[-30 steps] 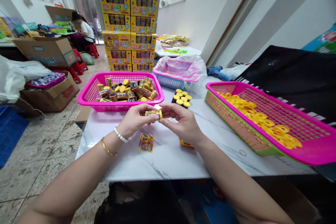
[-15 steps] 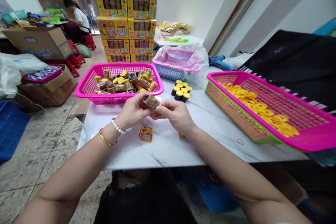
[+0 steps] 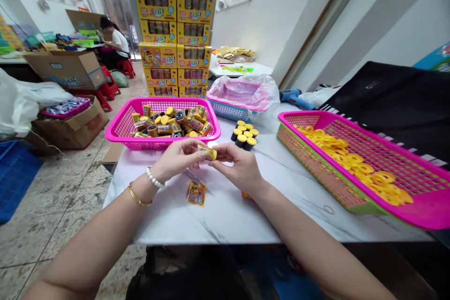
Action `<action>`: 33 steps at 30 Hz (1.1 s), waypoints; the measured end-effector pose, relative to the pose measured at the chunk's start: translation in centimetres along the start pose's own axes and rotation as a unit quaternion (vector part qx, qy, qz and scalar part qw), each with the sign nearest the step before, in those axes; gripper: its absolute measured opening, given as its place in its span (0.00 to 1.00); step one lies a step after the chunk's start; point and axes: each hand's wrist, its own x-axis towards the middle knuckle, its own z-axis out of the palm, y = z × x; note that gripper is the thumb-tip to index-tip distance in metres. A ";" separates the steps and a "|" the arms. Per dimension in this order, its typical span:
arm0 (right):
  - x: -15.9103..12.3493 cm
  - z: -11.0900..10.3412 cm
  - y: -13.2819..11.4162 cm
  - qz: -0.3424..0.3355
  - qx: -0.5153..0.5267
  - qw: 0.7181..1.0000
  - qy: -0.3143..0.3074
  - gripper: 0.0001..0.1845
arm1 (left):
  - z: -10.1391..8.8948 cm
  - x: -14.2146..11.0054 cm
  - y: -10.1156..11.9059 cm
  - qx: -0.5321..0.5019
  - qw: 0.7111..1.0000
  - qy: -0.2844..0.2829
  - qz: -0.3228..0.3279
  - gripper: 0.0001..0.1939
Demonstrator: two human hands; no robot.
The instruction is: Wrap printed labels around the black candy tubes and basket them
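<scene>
Between my two hands is a small cylinder (image 3: 208,152) with a yellow printed wrapper, held above the table. My left hand (image 3: 183,155) grips its left end, and the fingers of my right hand (image 3: 237,163) close on its right end. A flat printed sleeve (image 3: 196,193) lies on the table below them. The corner of another orange piece (image 3: 246,195) peeks out by my right wrist. Behind my hands a pink basket (image 3: 119,135) holds many wrapped cylinders (image 3: 163,124). A group of black cylinders with yellow tops (image 3: 244,136) stands just beyond my right hand.
On the right, a pink and green basket (image 3: 316,164) holds yellow rings (image 3: 355,164). A plastic-lined basket (image 3: 228,110) and a blue tool (image 3: 297,98) are at the back. Stacked yellow boxes (image 3: 158,56) rise behind. A person (image 3: 117,44) sits far left. A thin ring (image 3: 328,209) lies on the table.
The cylinder has turned in my fingers, from tilted with its dark open end visible to nearly level with more yellow showing. The head view has tipped up, so everything sits lower.
</scene>
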 end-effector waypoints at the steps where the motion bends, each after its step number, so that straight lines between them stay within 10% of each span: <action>1: -0.1 0.0 -0.1 0.008 0.002 1.000 0.007 0.19 | 0.0 0.1 -0.1 -0.004 1.000 -0.007 0.004 0.24; 8: 0.5 0.5 0.1 0.232 0.193 0.951 -0.063 0.26 | -0.3 0.2 -0.4 0.051 0.998 -0.019 0.016 0.21; 21: 0.0 -0.5 -0.2 0.056 0.166 0.984 -0.045 0.15 | 0.3 0.2 -1.2 -0.169 0.974 -0.117 -0.093 0.32; 33: 1.1 -0.1 -1.4 -0.033 0.005 0.998 -0.053 0.08 | 0.5 0.6 -1.6 -0.201 0.963 -0.053 -0.173 0.34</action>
